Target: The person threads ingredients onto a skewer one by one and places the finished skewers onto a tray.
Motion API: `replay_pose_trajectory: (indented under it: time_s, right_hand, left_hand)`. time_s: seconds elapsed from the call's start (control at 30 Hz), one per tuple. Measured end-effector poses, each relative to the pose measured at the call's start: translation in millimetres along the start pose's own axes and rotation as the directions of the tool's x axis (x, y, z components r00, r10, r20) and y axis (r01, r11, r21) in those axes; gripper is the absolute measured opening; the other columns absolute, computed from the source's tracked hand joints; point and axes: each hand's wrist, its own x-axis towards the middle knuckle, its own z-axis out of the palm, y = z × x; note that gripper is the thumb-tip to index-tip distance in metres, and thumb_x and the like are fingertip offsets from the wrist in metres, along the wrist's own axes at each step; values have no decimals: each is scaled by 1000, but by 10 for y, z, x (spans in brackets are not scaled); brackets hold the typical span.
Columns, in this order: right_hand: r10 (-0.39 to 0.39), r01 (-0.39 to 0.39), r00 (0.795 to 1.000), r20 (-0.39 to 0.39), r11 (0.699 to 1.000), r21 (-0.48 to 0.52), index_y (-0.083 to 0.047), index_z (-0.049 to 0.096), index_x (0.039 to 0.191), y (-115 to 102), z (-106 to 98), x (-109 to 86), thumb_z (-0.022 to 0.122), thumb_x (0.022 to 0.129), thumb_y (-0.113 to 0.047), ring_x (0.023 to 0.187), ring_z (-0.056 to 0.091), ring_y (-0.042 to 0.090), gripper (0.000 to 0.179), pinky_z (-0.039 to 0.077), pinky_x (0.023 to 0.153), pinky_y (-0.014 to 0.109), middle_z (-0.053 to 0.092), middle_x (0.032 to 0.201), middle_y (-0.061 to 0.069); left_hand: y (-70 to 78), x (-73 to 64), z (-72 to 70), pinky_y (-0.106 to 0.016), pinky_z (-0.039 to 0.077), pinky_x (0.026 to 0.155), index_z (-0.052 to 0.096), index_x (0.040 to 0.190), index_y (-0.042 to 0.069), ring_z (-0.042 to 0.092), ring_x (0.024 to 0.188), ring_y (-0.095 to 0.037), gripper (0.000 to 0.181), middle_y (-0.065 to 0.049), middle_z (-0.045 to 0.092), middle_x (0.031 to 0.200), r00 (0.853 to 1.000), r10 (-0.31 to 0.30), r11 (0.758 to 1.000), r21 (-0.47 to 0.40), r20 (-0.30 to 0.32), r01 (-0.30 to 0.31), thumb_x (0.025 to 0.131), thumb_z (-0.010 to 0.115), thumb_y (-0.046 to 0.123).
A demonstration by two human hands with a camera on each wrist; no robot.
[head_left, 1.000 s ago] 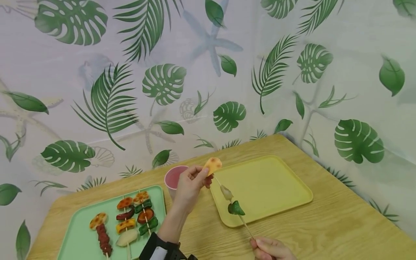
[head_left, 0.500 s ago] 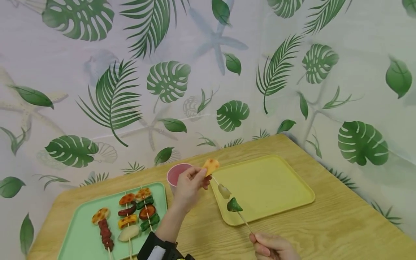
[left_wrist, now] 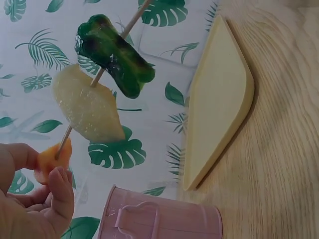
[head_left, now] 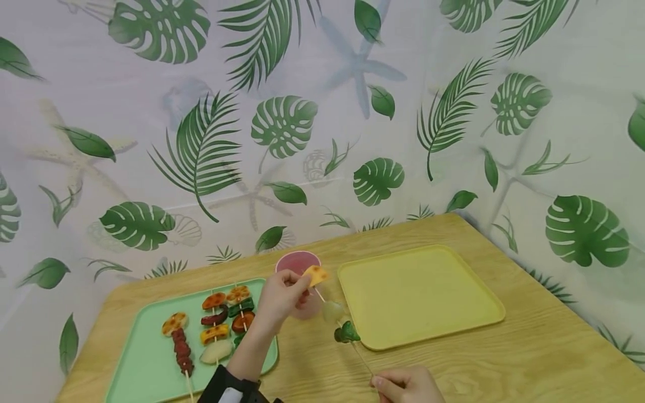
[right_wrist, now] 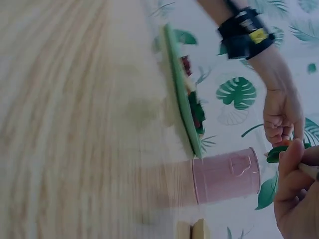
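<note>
My left hand (head_left: pixel 279 299) pinches a yellow-orange toy food piece (head_left: pixel 316 276) with brown spots between thumb and fingers. In the left wrist view the tip of a wooden skewer (left_wrist: pixel 136 21) meets that piece (left_wrist: pixel 52 162); how deep it goes cannot be seen. Further down the stick sit a pale cream slice (left_wrist: pixel 87 107) and a dark green pepper piece (left_wrist: pixel 114 55). At the lower end my right hand (head_left: pixel 408 386) grips the skewer, which slants up to the left above the table.
A green tray (head_left: pixel 141 358) with several toy kebabs stands at the left, partly behind my left forearm. Behind my left hand is a pink bucket (left_wrist: pixel 169 216). To the right lies a yellow tray (head_left: pixel 423 296). A leaf-patterned sheet (head_left: pixel 327 140) backs the wooden table (head_left: pixel 312 364).
Both hands and the skewer have shifted left, off the yellow tray's near-left edge and in front of the bucket. The head view has turned slightly left. Both holds stay the same.
</note>
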Motion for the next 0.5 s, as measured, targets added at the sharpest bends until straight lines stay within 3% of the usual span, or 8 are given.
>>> replay_pose_trajectory:
  time_s: [0.1,0.17,0.23,0.27,0.3,0.37,0.43,0.5]
  right_hand:
    - [-251,206,963,-98,921,-329,7,71,85,22,134,33,67,82,-5,52,58,9,12,49,53,18,64,62,5]
    - [-488,344,864,-122,750,-565,1,72,79,42,221,68,73,72,2,52,60,9,7,48,51,15,65,62,4]
    - [-692,397,714,-109,528,-751,-3,71,72,50,298,109,78,62,6,49,59,7,16,45,47,12,64,61,1]
    - [-737,391,668,-103,465,-794,-5,70,70,39,336,124,79,58,6,50,60,8,18,45,46,12,64,61,1]
    - [-728,403,681,-75,459,-792,-6,69,69,13,363,138,78,61,6,48,56,4,17,43,44,12,61,58,-3]
    - [-616,471,787,26,573,-671,-6,67,73,-60,404,166,73,73,1,46,52,2,9,41,42,14,58,58,-5]
    - [-413,439,897,157,793,-422,0,68,83,-149,450,185,62,85,-3,50,51,1,7,41,43,15,59,62,-4]
    - [-203,267,921,332,951,-158,6,66,93,-212,486,212,50,95,-9,52,47,0,21,39,45,15,57,65,-4]
  left_hand:
    - [22,-59,-62,-28,48,50,58,78,0,57,54,-18,22,-6,59,63,997,7,989,148,-70,3,88,60,19]
    - [51,-85,-100,-27,44,45,56,74,3,55,50,-18,22,-5,58,59,994,18,976,219,-109,7,87,59,19]
    - [77,-100,-147,-25,41,43,56,71,4,55,49,-18,22,-5,57,57,990,24,968,250,-139,11,86,59,20]
    - [86,-110,-179,-25,41,43,55,71,4,55,49,-18,22,-6,57,58,989,20,970,242,-149,17,86,60,21]
    - [91,-118,-219,-25,42,43,58,72,4,55,50,-18,21,-7,58,59,988,17,975,223,-156,18,86,60,20]
    - [81,-135,-321,-25,45,46,62,78,2,56,52,-17,20,-8,59,63,986,-7,988,152,-167,33,87,61,20]
    - [47,-159,-453,-25,48,50,64,86,-1,57,55,-16,21,-9,61,67,984,-41,996,71,-172,54,88,61,19]
    - [0,-185,-604,-26,49,53,65,95,-4,56,58,-14,23,-9,61,71,981,-77,997,-3,-177,78,89,61,18]
